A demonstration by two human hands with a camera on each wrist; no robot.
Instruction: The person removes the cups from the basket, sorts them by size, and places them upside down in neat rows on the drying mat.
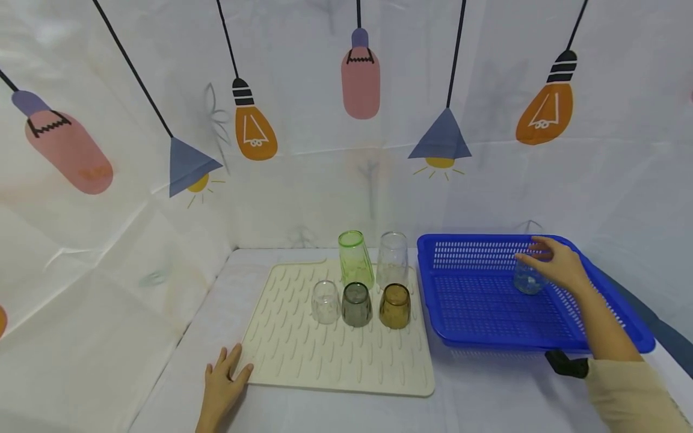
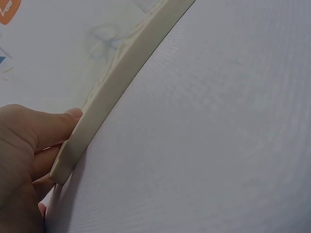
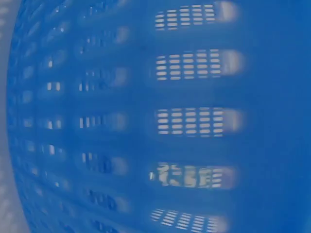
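In the head view my right hand [image 1: 560, 264] reaches into the blue plastic basket [image 1: 503, 347]. Its thumb and fingers curve round the upper part of a clear glass [image 1: 529, 282] near the basket's right side. My left hand [image 1: 223, 380] rests at the near left corner of the cream drying mat [image 1: 303, 355], fingers spread, thumb and index finger touching its edges. The left wrist view shows the thumb [image 2: 58, 126] against the mat's thick edge [image 2: 107, 92]. Only the blue basket's slotted wall [image 3: 194, 92] fills the right wrist view; the right hand is hidden there.
Several glasses stand on the mat: a tall green glass [image 1: 355, 258], a tall clear glass [image 1: 392, 258], a short clear glass [image 1: 326, 302], a grey glass [image 1: 357, 305] and an amber glass [image 1: 395, 307]. The basket stands right of the mat. A lamp-patterned curtain [image 1: 319, 192] hangs behind.
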